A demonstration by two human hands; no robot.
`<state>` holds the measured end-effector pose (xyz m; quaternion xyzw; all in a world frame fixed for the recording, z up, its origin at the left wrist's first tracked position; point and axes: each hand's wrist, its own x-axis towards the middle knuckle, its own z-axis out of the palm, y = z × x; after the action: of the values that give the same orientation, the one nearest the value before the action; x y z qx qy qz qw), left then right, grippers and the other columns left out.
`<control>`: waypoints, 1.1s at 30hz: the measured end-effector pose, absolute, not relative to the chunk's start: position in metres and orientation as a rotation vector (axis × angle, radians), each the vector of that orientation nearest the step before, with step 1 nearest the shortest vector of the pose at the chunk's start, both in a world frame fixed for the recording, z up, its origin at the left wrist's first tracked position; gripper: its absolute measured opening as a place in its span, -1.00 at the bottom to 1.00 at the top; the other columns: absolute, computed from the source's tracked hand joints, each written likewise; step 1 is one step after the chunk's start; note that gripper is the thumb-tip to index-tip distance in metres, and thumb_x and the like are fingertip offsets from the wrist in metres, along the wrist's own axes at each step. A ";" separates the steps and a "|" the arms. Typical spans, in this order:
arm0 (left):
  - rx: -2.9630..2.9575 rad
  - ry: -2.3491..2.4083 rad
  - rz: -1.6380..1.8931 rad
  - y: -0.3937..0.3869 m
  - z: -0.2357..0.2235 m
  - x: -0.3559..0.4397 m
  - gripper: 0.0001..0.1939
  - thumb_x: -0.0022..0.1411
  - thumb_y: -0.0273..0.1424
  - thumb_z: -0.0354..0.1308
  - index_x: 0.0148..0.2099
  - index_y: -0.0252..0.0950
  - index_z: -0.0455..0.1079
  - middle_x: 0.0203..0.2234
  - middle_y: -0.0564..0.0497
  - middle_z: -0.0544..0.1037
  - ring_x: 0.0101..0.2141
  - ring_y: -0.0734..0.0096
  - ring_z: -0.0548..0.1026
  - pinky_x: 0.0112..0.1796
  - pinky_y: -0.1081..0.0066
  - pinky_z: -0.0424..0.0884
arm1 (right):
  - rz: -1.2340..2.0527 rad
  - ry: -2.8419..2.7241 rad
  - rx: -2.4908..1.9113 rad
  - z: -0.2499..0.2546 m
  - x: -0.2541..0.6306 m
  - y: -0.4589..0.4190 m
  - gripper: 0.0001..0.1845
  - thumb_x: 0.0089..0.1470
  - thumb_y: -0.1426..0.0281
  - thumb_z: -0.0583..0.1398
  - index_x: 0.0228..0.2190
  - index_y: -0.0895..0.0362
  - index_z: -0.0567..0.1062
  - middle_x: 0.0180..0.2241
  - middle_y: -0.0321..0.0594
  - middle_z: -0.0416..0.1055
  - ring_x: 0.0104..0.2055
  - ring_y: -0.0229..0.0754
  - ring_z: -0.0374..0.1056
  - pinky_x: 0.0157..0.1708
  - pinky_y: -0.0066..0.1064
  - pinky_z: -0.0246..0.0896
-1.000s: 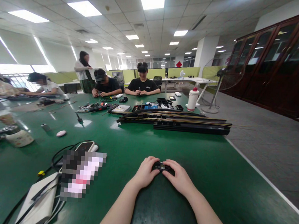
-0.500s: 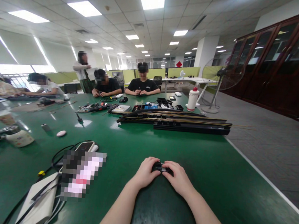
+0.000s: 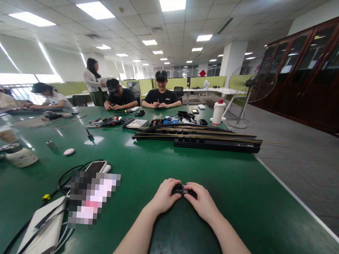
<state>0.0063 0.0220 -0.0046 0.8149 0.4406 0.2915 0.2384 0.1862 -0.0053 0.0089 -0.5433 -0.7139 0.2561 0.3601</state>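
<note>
My left hand and my right hand meet just above or on the green tabletop. Between them is a small black part with a greyish strip near its middle. The left fingers and thumb close round its left end; the right ones grip its right end. Much of the part is covered by my fingers, so its kind cannot be made out. Beyond my hands lie long black rails with thin brass-coloured rods on top of them.
To the left are a blurred-out screen, a white power bank with cables, a pale oval object and a jar. A white bottle with a red top stands beyond the rails. Several people sit or stand across the table.
My hands hold the black part in nearly the same pose. The standing person at the back left has raised their head and shifted slightly.
</note>
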 end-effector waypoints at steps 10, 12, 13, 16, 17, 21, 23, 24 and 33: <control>2.213 1.220 0.775 0.020 -0.002 0.007 -0.59 0.06 -0.49 0.14 0.00 -0.23 0.28 -0.11 -0.04 0.39 -0.08 0.24 0.32 -0.03 0.22 0.24 | 0.783 -1.529 -1.396 0.011 0.190 -0.003 -0.73 -0.08 0.31 0.18 -0.27 0.08 0.51 -0.20 -0.17 0.49 -0.10 -0.07 0.36 -0.01 -0.19 0.18; 2.212 1.224 0.768 0.020 -0.001 0.007 -0.59 0.06 -0.49 0.14 0.01 -0.22 0.28 -0.11 -0.04 0.39 -0.07 0.23 0.31 -0.02 0.22 0.23 | 0.817 -1.463 -1.366 0.011 0.192 -0.001 -0.72 -0.09 0.28 0.19 -0.27 0.08 0.50 -0.22 -0.18 0.50 -0.12 -0.07 0.37 -0.02 -0.17 0.18; 2.213 1.224 0.768 0.020 -0.001 0.007 -0.59 0.06 -0.48 0.14 0.01 -0.22 0.28 -0.11 -0.04 0.39 -0.07 0.23 0.31 -0.02 0.22 0.23 | 0.840 -1.426 -1.345 0.011 0.193 0.000 -0.71 -0.09 0.27 0.20 -0.27 0.08 0.50 -0.23 -0.17 0.51 -0.13 -0.06 0.38 -0.02 -0.16 0.19; 2.213 1.220 0.776 0.020 -0.001 0.007 -0.58 0.06 -0.48 0.15 0.01 -0.23 0.28 -0.11 -0.03 0.39 -0.07 0.24 0.31 -0.01 0.23 0.23 | 0.921 -1.293 -1.283 0.011 0.195 0.002 -0.65 -0.13 0.23 0.22 -0.26 0.11 0.49 -0.23 -0.13 0.51 -0.14 -0.04 0.39 -0.04 -0.13 0.20; 2.213 1.220 0.777 0.020 -0.001 0.007 -0.58 0.06 -0.48 0.15 0.01 -0.23 0.28 -0.11 -0.04 0.40 -0.07 0.24 0.31 -0.02 0.23 0.23 | 0.948 -1.246 -1.266 0.012 0.196 0.003 -0.63 -0.15 0.21 0.24 -0.26 0.12 0.49 -0.23 -0.12 0.51 -0.13 -0.03 0.39 -0.04 -0.13 0.21; 2.212 1.219 0.776 0.020 -0.002 0.007 -0.58 0.06 -0.47 0.15 0.01 -0.23 0.28 -0.10 -0.04 0.39 -0.07 0.24 0.31 -0.02 0.23 0.22 | 1.012 -1.067 -1.220 0.018 0.198 0.003 -0.55 -0.26 0.15 0.30 -0.30 0.13 0.49 -0.25 -0.11 0.52 -0.15 -0.03 0.41 -0.04 -0.13 0.22; 2.210 1.219 0.778 0.020 -0.002 0.007 -0.58 0.06 -0.47 0.15 0.02 -0.23 0.28 -0.10 -0.04 0.39 -0.06 0.24 0.30 -0.01 0.24 0.22 | 1.014 -0.996 -1.206 0.022 0.198 0.003 -0.54 -0.29 0.14 0.31 -0.31 0.13 0.49 -0.26 -0.12 0.52 -0.15 -0.04 0.41 -0.03 -0.14 0.22; 2.209 1.218 0.777 0.020 -0.001 0.007 -0.58 0.06 -0.47 0.15 0.02 -0.24 0.28 -0.10 -0.04 0.39 -0.06 0.25 0.30 -0.01 0.25 0.21 | 1.010 -0.967 -1.201 0.023 0.198 0.002 -0.54 -0.30 0.14 0.32 -0.31 0.13 0.50 -0.26 -0.12 0.52 -0.15 -0.04 0.41 -0.03 -0.14 0.22; 2.202 1.228 0.766 0.018 0.002 0.007 -0.58 0.07 -0.48 0.15 0.02 -0.25 0.28 -0.10 -0.06 0.39 -0.06 0.24 0.30 -0.01 0.24 0.21 | 1.016 -0.779 -1.153 0.024 0.205 0.003 -0.54 -0.30 0.18 0.33 -0.29 0.11 0.49 -0.23 -0.15 0.51 -0.10 -0.05 0.38 -0.11 -0.22 0.28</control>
<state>0.0069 0.0184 0.0023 0.8091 0.4510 0.2813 0.2506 0.2051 0.0033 0.0238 -0.5078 -0.3429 0.4474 0.6514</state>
